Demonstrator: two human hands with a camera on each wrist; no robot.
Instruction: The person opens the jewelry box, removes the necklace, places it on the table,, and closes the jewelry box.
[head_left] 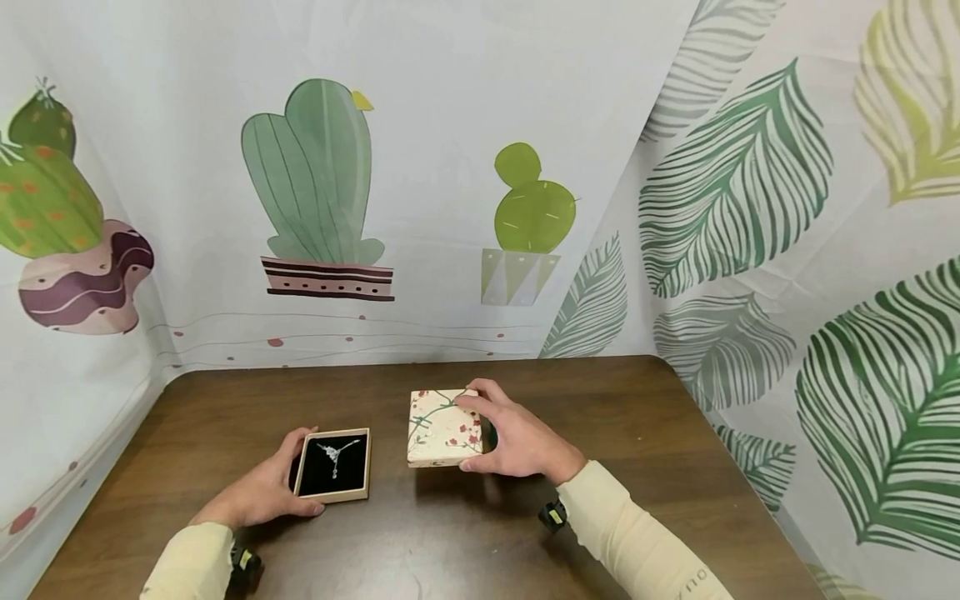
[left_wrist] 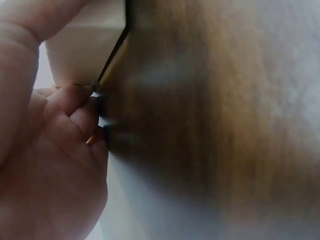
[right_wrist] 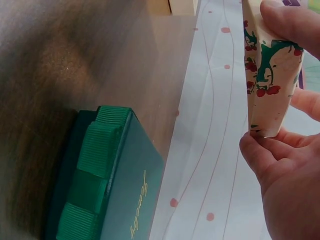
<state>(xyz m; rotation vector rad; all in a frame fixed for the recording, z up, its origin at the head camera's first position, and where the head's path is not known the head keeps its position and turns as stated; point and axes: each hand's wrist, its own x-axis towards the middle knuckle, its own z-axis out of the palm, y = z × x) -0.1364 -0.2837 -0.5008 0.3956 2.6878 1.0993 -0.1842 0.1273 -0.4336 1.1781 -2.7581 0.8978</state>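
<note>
My left hand (head_left: pixel 258 490) grips the open jewelry box (head_left: pixel 368 468) at its left side, thumb along the near edge and fingers at the far corner. A silver necklace (head_left: pixel 333 457) with a hanging pendant lies on the box's black lining. In the left wrist view the box's pale side wall (left_wrist: pixel 85 47) shows between thumb and fingers, close over the wood. My right hand (head_left: pixel 519 437) holds the cream box lid (head_left: pixel 442 427), printed with red flowers and green stems, by its right side above the table. The lid's side (right_wrist: pixel 272 85) shows between thumb and fingers in the right wrist view.
A dark green box (right_wrist: pixel 135 185) with a ribbed green bow (right_wrist: pixel 90 175) and gold "Jewelry" lettering stands on the table by my right hand, mostly hidden in the head view. The brown wooden table (head_left: pixel 420 542) meets a cactus-print cloth (head_left: pixel 442 208) at its back edge.
</note>
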